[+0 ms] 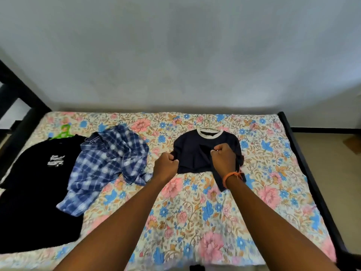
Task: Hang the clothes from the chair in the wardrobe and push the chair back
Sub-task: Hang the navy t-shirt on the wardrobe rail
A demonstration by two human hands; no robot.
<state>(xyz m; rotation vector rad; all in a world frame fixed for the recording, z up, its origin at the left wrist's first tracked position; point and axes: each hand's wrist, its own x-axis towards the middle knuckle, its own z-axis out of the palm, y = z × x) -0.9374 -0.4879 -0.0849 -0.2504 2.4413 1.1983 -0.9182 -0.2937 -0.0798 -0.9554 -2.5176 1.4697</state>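
Forearms reach up from the six o'clock edge of the view, over the flowered bedspread [195, 212], and meet at the small navy top [195, 153] lying flat near the middle of the bed. The left hand [166, 166] sits at the top's eight o'clock corner, fingers curled tight and pinching the cloth at its left edge. The right hand [223, 160], with an orange band [231, 176] at the wrist, sits a little to the four o'clock side of the top's middle, fingers likewise curled and bunching a fold of the fabric. Both hands touch the garment; neither is nearer than the other by much, though the right lies more fully upon it.

The relation that matters: the top's long axis runs from six to twelve o'clock, hem toward the person and white-trimmed collar [210, 134] away. Just beyond the collar, at twelve o'clock from both hands, a pale hanger hook [207, 122] peeps out, so the top seems to be on its hanger already. My guess is that the coming move is to tidy the body, then reach forward past the collar for that hook.

Off at nine o'clock lie a blue checked shirt [109, 163], crumpled, and beyond it a black printed T-shirt [39, 182] with a green hanger [62, 133] at its neck. No chair or wardrobe is in view.
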